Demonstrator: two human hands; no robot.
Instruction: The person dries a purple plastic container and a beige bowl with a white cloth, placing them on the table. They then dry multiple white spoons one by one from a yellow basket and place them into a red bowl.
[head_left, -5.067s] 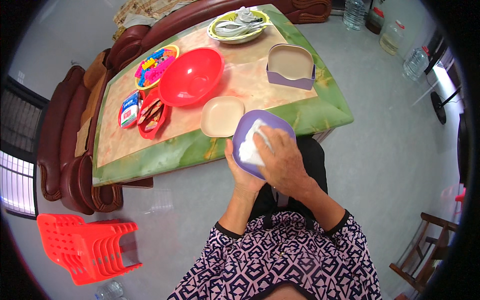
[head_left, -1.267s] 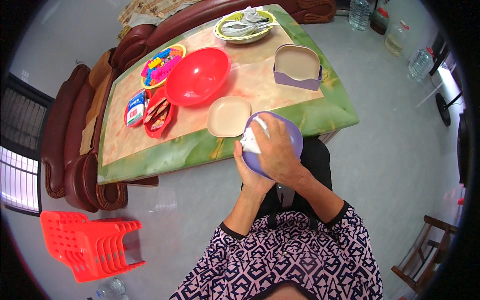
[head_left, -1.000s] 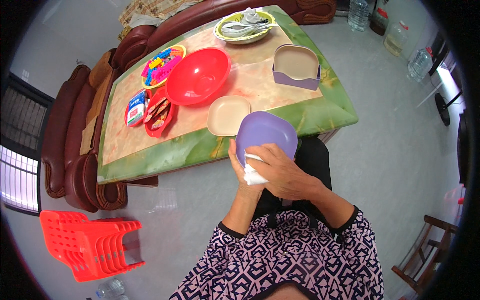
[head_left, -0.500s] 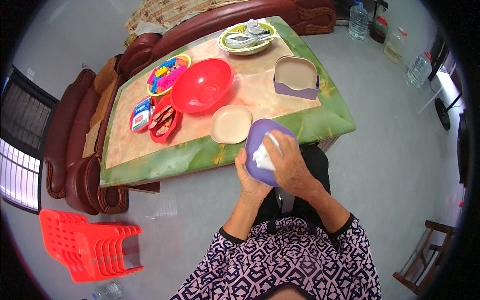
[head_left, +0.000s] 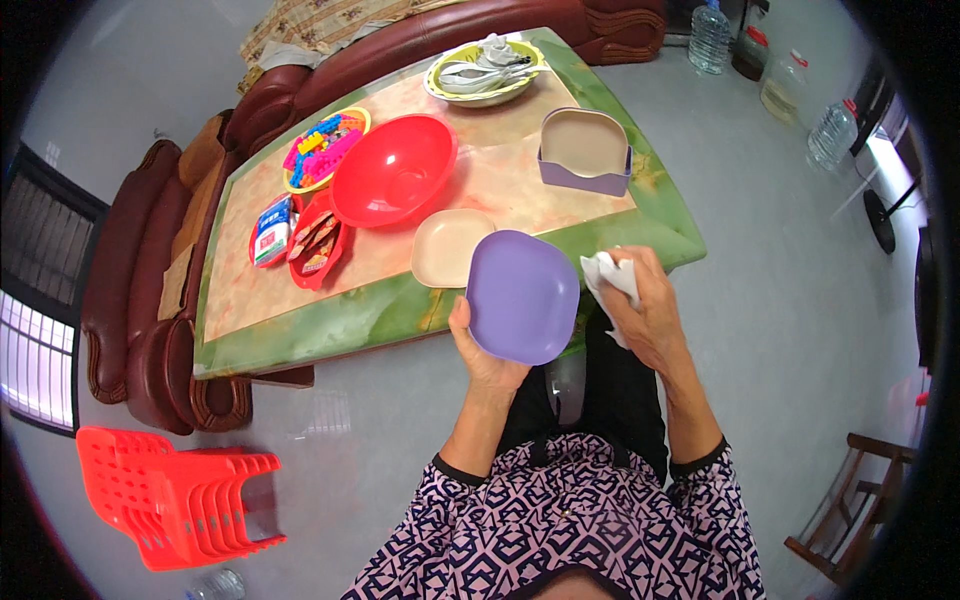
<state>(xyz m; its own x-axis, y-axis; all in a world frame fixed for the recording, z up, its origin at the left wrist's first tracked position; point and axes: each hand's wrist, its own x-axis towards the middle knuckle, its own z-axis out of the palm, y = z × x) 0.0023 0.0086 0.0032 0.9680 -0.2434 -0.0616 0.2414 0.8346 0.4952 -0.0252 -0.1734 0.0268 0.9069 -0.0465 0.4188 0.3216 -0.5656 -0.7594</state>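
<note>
My left hand (head_left: 482, 352) grips the lower left edge of a purple square plate (head_left: 522, 295), held in front of me just off the near edge of the table. To the right of the plate, my right hand (head_left: 641, 308) is closed around a crumpled white cloth (head_left: 607, 275), clear of the plate's surface. A beige square plate (head_left: 448, 246) lies on the table just beyond the purple one.
The green-edged marble table (head_left: 330, 315) carries a red bowl (head_left: 393, 170), a purple holder with a beige plate (head_left: 584, 152), a yellow dish of cutlery (head_left: 484, 72), a tray of colourful toys (head_left: 318, 147) and snack packets (head_left: 297, 238). Brown sofas stand behind, stacked red stools (head_left: 170, 495) at lower left, bottles (head_left: 708, 35) at far right.
My right hand with the cloth has come off the purple plate and moved to its right. The plate now faces me, held by the left hand alone.
</note>
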